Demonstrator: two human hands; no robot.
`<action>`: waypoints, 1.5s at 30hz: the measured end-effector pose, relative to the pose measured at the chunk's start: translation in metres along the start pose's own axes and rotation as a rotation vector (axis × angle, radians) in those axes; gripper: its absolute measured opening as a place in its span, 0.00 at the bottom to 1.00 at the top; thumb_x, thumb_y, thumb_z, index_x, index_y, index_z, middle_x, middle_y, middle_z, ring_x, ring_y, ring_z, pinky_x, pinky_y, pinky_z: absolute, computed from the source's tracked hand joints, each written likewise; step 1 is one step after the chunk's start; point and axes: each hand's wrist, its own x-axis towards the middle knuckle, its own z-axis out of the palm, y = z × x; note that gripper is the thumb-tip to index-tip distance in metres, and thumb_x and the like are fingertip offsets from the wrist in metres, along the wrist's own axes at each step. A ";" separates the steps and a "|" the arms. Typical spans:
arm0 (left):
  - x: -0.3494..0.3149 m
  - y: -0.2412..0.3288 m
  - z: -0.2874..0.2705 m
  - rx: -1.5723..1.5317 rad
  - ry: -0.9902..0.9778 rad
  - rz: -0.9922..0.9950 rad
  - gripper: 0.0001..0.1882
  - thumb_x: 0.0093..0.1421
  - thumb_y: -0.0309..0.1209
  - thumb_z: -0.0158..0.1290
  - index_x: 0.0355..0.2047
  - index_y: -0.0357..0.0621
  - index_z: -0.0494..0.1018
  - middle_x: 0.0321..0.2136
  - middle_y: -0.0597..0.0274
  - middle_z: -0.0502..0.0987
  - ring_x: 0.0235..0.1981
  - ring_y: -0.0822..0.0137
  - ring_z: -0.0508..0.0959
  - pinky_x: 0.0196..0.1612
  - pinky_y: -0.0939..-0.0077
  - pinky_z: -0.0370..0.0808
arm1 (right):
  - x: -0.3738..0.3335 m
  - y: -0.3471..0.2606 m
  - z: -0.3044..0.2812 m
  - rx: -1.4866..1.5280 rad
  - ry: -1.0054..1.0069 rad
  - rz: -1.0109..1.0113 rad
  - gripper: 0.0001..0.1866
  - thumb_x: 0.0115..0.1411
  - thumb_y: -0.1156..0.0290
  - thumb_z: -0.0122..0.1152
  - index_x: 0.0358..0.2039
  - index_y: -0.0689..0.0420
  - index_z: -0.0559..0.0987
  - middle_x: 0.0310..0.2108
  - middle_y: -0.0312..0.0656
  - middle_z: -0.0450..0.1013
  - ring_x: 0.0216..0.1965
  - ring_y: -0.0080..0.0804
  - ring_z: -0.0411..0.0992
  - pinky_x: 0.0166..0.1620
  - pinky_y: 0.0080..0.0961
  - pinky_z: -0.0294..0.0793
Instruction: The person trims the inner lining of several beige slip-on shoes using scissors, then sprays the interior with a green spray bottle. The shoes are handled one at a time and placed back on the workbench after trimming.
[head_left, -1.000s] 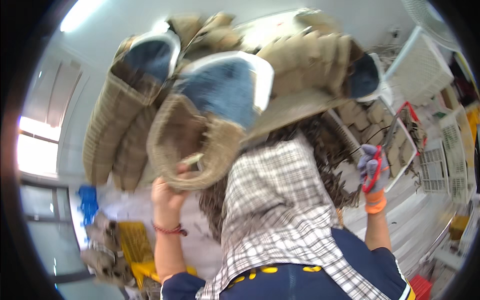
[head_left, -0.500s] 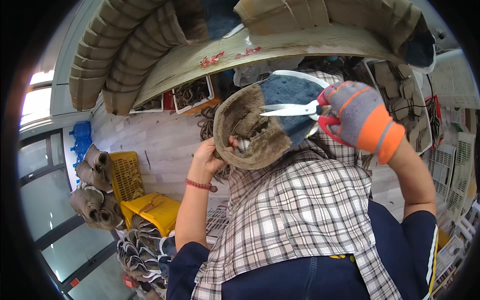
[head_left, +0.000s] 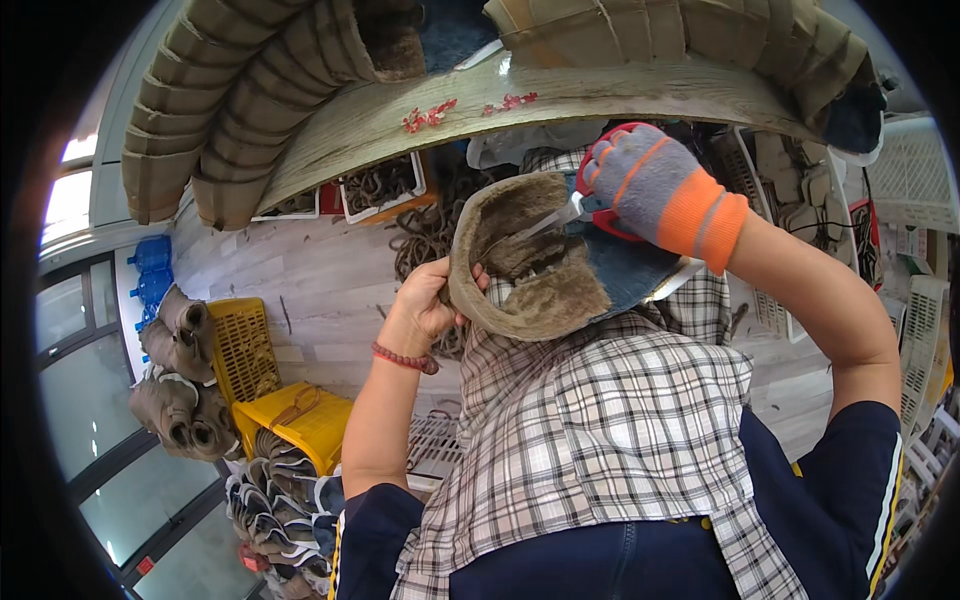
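My bare left hand (head_left: 430, 303) grips the near left rim of a fur-lined shoe upper (head_left: 555, 297), brown plush on one side and blue toward the right. The upper lies tilted over my lap, its hollow facing up. In the orange and grey glove, my right hand (head_left: 655, 190) is closed around the red handles of a pair of scissors (head_left: 553, 217). The blades point down and left into the brown lining and look nearly closed. Whether their tips touch the plush I cannot tell. Part of the blue side is hidden under the glove.
Rows of nested brown uppers (head_left: 290, 70) lie on a pale wooden tabletop (head_left: 620, 88) just beyond. Brown scraps fill a white bin (head_left: 418, 170) below it. Yellow crates (head_left: 244, 350) and more stacked uppers (head_left: 280, 500) stand at left; a bin of brown pieces (head_left: 790, 190) is at right.
My right hand has moved left and slightly up, bringing the scissors deeper into the upper. The blades, parted before, have come together. My left hand still holds the rim.
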 end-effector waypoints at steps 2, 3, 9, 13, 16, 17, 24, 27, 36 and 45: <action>0.000 0.002 0.003 0.029 -0.016 -0.022 0.09 0.58 0.25 0.43 0.31 0.26 0.64 0.28 0.46 0.69 0.24 0.61 0.75 0.14 0.76 0.77 | 0.006 -0.003 0.005 -0.066 0.017 -0.025 0.08 0.47 0.64 0.59 0.25 0.54 0.78 0.27 0.41 0.74 0.32 0.36 0.73 0.37 0.28 0.71; 0.000 0.002 0.005 0.050 -0.003 -0.022 0.10 0.58 0.26 0.43 0.31 0.26 0.64 0.28 0.46 0.69 0.23 0.62 0.75 0.13 0.75 0.77 | 0.008 -0.004 0.007 -0.063 0.024 -0.027 0.07 0.47 0.64 0.58 0.25 0.53 0.78 0.27 0.40 0.74 0.32 0.36 0.73 0.37 0.29 0.71; 0.004 -0.005 0.006 0.031 0.084 0.003 0.11 0.61 0.30 0.41 0.32 0.31 0.67 0.26 0.49 0.73 0.22 0.62 0.77 0.10 0.74 0.74 | 0.011 -0.007 0.006 -0.048 -0.045 0.012 0.07 0.49 0.65 0.57 0.26 0.52 0.79 0.27 0.39 0.74 0.32 0.36 0.74 0.37 0.28 0.72; 0.005 -0.004 -0.005 0.004 0.001 -0.009 0.08 0.59 0.24 0.42 0.37 0.32 0.65 0.27 0.50 0.69 0.30 0.58 0.72 0.23 0.75 0.79 | -0.006 0.002 0.003 0.029 -0.031 0.099 0.09 0.48 0.62 0.59 0.28 0.52 0.78 0.27 0.39 0.74 0.32 0.36 0.73 0.37 0.29 0.71; 0.008 -0.007 -0.006 0.049 0.042 0.046 0.12 0.61 0.30 0.43 0.32 0.30 0.68 0.27 0.48 0.74 0.23 0.63 0.77 0.11 0.75 0.74 | -0.017 0.007 0.002 0.041 0.076 0.130 0.12 0.46 0.60 0.62 0.29 0.52 0.78 0.28 0.40 0.74 0.33 0.37 0.73 0.39 0.30 0.71; 0.009 -0.007 -0.007 0.024 0.028 0.043 0.12 0.60 0.30 0.43 0.34 0.29 0.68 0.28 0.48 0.74 0.25 0.64 0.76 0.14 0.76 0.75 | -0.019 0.007 0.002 0.033 0.111 0.136 0.13 0.45 0.59 0.63 0.30 0.52 0.78 0.28 0.41 0.74 0.33 0.38 0.73 0.39 0.30 0.70; 0.002 -0.020 0.006 -0.085 -0.077 0.151 0.23 0.58 0.29 0.48 0.51 0.28 0.62 0.28 0.53 0.73 0.25 0.70 0.71 0.22 0.80 0.71 | -0.020 -0.019 0.002 0.229 0.042 0.228 0.14 0.46 0.58 0.63 0.32 0.50 0.78 0.29 0.41 0.74 0.35 0.37 0.72 0.40 0.31 0.70; 0.006 -0.032 -0.021 -0.140 -0.235 0.127 0.28 0.61 0.36 0.42 0.61 0.40 0.54 0.24 0.61 0.68 0.18 0.74 0.63 0.19 0.82 0.62 | -0.032 -0.025 0.008 0.250 0.021 0.304 0.14 0.46 0.58 0.63 0.32 0.51 0.78 0.29 0.41 0.74 0.34 0.37 0.73 0.40 0.32 0.70; 0.044 -0.063 -0.039 -0.226 -0.793 0.243 0.16 0.55 0.41 0.44 0.35 0.41 0.71 0.10 0.62 0.66 0.10 0.70 0.63 0.12 0.77 0.57 | -0.058 -0.046 0.020 0.283 -0.028 0.459 0.15 0.49 0.56 0.62 0.31 0.53 0.77 0.28 0.42 0.74 0.33 0.38 0.73 0.38 0.32 0.70; 0.036 -0.064 -0.031 -0.036 -0.332 0.448 0.31 0.64 0.55 0.32 0.12 0.47 0.59 0.08 0.68 0.55 0.11 0.73 0.53 0.11 0.81 0.51 | -0.069 -0.047 0.016 0.401 -0.112 0.559 0.16 0.49 0.56 0.61 0.30 0.55 0.77 0.26 0.44 0.74 0.30 0.39 0.73 0.35 0.32 0.71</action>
